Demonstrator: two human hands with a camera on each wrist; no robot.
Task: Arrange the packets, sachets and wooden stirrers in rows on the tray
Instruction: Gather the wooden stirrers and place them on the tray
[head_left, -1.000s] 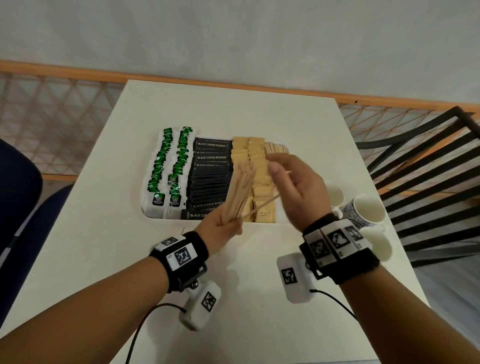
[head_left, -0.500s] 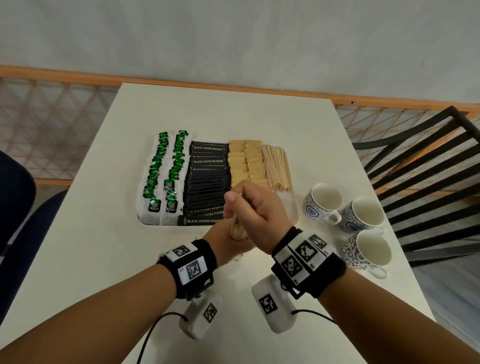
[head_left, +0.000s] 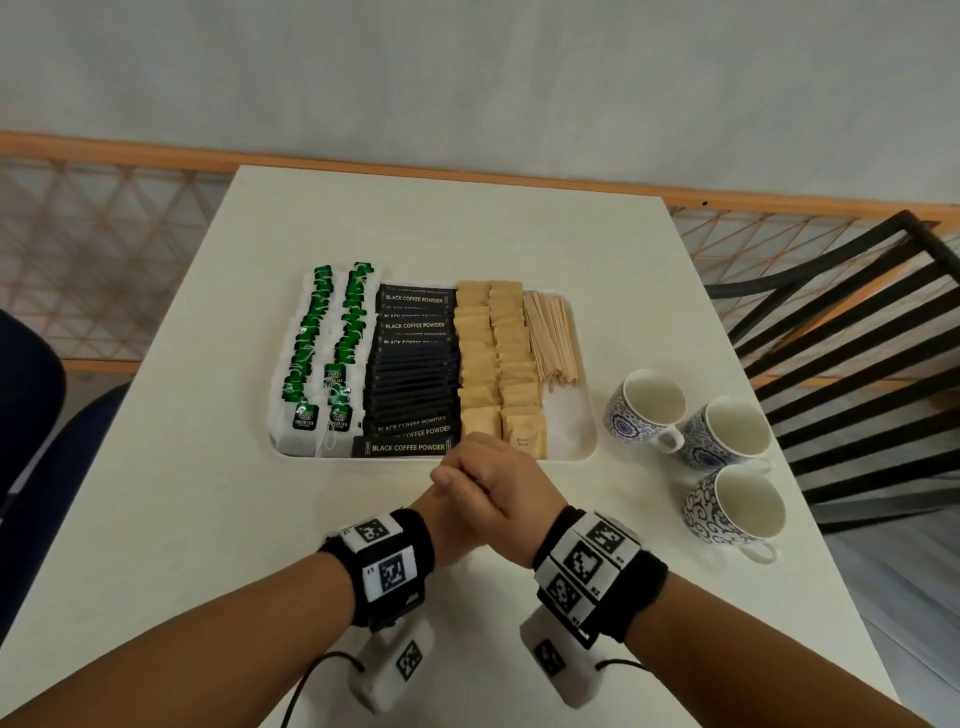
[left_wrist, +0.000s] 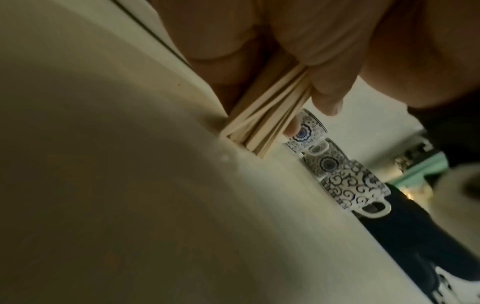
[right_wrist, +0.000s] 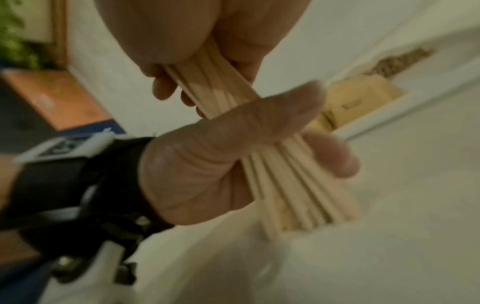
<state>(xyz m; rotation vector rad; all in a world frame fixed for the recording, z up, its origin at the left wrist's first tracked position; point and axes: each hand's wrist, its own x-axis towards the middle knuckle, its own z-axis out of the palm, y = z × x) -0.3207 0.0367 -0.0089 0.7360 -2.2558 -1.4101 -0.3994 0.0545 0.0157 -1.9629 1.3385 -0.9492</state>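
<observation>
Together, 2 hands (head_left: 483, 488) grip 1 stirrer bundle (right_wrist: 283, 174) beside 3 cups (head_left: 696, 431).

Looks like an office or café refreshment corner: white worktop (head_left: 467, 234) with tray (head_left: 584, 415) of tea bags (head_left: 311, 343), coffee sachets (head_left: 413, 374), stirrers (head_left: 550, 338), three patterned cups (head_left: 727, 431), slatted chair (head_left: 857, 332) alongside.

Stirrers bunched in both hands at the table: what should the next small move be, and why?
Probably carry the stirrers to the tray and lay them below the stirrer row. Both hands grip them ends-down on the table, and that corner is bare.
</observation>
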